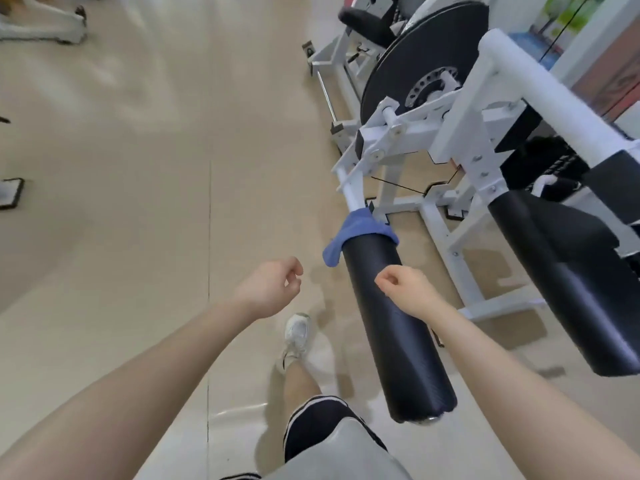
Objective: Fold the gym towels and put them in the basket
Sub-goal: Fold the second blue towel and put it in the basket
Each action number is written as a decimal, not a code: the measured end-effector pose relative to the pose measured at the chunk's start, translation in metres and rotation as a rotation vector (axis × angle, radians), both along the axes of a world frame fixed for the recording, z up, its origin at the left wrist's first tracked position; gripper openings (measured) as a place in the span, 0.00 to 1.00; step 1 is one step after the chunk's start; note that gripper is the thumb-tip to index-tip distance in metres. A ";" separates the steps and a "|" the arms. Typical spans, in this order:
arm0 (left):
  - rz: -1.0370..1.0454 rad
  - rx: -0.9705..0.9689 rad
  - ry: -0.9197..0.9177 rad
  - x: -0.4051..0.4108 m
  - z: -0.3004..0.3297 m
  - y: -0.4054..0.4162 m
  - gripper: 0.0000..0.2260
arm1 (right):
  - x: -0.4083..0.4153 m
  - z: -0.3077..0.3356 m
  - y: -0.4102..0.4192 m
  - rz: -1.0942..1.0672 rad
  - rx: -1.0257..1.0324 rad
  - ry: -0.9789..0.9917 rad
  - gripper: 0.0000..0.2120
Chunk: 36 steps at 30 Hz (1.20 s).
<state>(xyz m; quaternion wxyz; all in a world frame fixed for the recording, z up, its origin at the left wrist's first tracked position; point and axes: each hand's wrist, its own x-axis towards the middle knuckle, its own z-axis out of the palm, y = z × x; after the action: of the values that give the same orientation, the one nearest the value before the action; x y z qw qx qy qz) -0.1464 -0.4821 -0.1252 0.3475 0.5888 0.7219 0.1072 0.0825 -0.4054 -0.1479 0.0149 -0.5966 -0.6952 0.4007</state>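
Beige gym floor (145, 174), glossy and bare, runs under the whole scene, with white-framed exercise machines along the right side.

Nearest the camera: one leg in dark shorts and a white sneaker (297, 332), planted on the floor. Both arms extend forward. Left hand (268, 289) is loosely curled, fingers drawn in, holding nothing. Right hand (403, 289) is likewise loosely closed and empty, positioned over the black padded roller (394, 327) of the nearest machine; contact with the pad cannot be confirmed.

Further out: a blue towel (353, 233) is draped over the far end of that roller, where the pad meets the white frame (353, 188). One end hangs down on the left side. No basket is visible.

Assessment: folding not yet started; the towel remains to be collected. It appears small, soft and light, likely to slide freely off the smooth pad. Recommended hold: the hanging left end or the top crest, lifted clear of the frame bracket to avoid snagging.
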 end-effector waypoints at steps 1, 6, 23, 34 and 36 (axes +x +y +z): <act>-0.032 -0.016 0.001 -0.008 -0.003 0.024 0.11 | -0.007 -0.008 0.022 -0.030 0.001 0.006 0.10; -0.153 -0.009 0.066 -0.047 -0.018 0.159 0.11 | -0.052 -0.052 0.143 -0.073 0.018 -0.073 0.13; -0.486 -0.285 0.046 -0.067 -0.097 0.332 0.12 | -0.071 -0.156 0.229 0.104 0.056 -0.709 0.22; -0.740 -0.181 -0.030 -0.076 -0.079 0.351 0.11 | -0.084 -0.111 0.222 -0.362 0.131 -0.400 0.13; -0.817 -0.160 -0.074 -0.076 -0.065 0.346 0.12 | -0.097 -0.078 0.201 -0.527 0.199 -0.210 0.10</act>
<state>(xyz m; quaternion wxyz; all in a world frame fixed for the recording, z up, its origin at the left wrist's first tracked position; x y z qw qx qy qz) -0.2221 -0.1364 -0.1900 0.4316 0.7938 0.4219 -0.0750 -0.0146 -0.2041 -0.2257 0.1047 -0.7903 -0.5499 0.2491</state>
